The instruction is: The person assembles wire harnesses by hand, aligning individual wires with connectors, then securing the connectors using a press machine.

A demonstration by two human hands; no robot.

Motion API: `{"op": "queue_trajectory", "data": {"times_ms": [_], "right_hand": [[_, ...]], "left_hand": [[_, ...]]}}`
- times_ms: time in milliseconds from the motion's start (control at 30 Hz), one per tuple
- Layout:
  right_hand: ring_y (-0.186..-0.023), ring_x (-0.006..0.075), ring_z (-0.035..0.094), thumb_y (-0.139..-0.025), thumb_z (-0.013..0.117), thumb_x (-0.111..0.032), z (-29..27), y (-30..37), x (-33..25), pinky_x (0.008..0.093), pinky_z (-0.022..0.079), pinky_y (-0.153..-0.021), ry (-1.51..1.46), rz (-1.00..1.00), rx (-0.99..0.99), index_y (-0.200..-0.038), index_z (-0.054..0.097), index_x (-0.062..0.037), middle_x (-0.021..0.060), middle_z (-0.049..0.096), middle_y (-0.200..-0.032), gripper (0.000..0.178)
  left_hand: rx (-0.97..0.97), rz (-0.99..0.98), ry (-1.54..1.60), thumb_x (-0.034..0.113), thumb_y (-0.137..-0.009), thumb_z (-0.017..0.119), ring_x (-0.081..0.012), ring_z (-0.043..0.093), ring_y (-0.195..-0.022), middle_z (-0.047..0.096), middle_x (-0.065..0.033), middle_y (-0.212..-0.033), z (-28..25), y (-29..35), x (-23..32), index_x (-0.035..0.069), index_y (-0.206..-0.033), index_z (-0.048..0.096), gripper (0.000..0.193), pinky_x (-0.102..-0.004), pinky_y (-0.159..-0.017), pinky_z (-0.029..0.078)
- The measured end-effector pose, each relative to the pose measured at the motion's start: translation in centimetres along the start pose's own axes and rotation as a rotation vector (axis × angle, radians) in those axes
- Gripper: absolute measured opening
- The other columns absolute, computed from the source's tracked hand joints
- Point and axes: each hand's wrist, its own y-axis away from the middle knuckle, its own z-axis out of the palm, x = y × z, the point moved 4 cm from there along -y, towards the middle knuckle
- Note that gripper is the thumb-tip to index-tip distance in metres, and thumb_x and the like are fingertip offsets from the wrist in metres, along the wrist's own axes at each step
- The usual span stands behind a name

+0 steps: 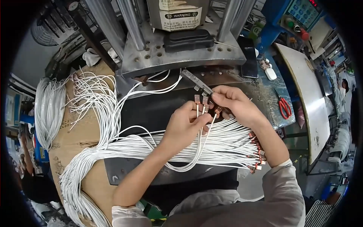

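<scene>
Cables (197, 100) sit in the curled left hand (184, 126), a bar (196, 81) in the curled right hand (237, 104).

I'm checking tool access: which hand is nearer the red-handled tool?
Right: the right hand is to the left of the red-handled tool; the left hand is farther left.

Can't see the right hand (239, 106) in full, with fingers (224, 90) partly hidden behind the thumb (220, 100). Can't follow the white cables (75, 178) past the bottom edge. Can't read the red digits (313, 3) either, way too tiny.
</scene>
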Motion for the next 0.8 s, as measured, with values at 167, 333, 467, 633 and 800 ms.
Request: {"op": "queue_trajectory", "data": {"times_ms": [167,333,467,633,800], "right_hand": [[-0.068,0.0018,0.052,-0.102,0.056,-0.028,-1.0,0.3,-0.6,0.0173,0.035,-0.055,0.207,-0.140,0.126,-0.109,0.062,-0.0024,-0.0019,0.062,-0.084,0.028],[-0.066,0.0008,0.049,-0.102,0.056,-0.027,0.3,0.5,-0.3,0.0171,0.034,-0.055,0.073,-0.042,0.037,-0.111,0.062,-0.0020,-0.0019,0.065,-0.086,0.027],[-0.066,0.0006,0.049,-0.101,0.057,-0.025,1.3,0.6,-0.3,0.0167,0.035,-0.056,0.082,-0.041,-0.052,-0.111,0.062,-0.0014,-0.0014,0.066,-0.089,0.026],[-0.070,0.0011,0.053,-0.096,0.065,-0.015,0.4,0.8,-0.6,0.0169,0.039,-0.059,0.102,-0.051,-0.013,-0.112,0.062,0.0009,0.0005,0.067,-0.089,0.023],[-0.073,0.0025,0.058,-0.089,0.072,-0.006,-1.1,0.4,-0.8,0.0182,0.044,-0.062,0.078,-0.049,0.049,-0.113,0.062,0.0039,0.0027,0.068,-0.088,0.028]], "left_hand": [[-0.023,0.025,-0.011,0.008,-0.094,0.067,-0.0119,0.067,-0.079,0.069,-0.0096,-0.095,-1.0,0.1,0.0,-0.002,-0.103,0.063,0.014,-0.0248,-0.070,0.057],[0.012,-0.037,-0.030,0.009,-0.092,0.070,-0.0114,0.067,-0.081,0.070,-0.0071,-0.091,-1.1,-0.1,-0.1,-0.002,-0.100,0.066,0.015,-0.0250,-0.070,0.057],[-0.002,-0.037,0.048,0.011,-0.090,0.072,-0.0114,0.067,-0.079,0.070,-0.0064,-0.090,-0.7,-0.1,0.4,-0.002,-0.106,0.065,0.021,-0.0248,-0.069,0.057],[-0.051,-0.065,0.011,0.014,-0.089,0.075,-0.0108,0.067,-0.077,0.069,-0.0059,-0.087,-1.0,0.3,1.0,-0.002,-0.110,0.063,0.029,-0.0241,-0.068,0.056],[-0.162,-0.155,-0.126,0.016,-0.088,0.076,-0.0101,0.067,-0.075,0.068,-0.0048,-0.084,-0.7,0.5,0.9,-0.001,-0.114,0.061,0.035,-0.0237,-0.066,0.055]]}}
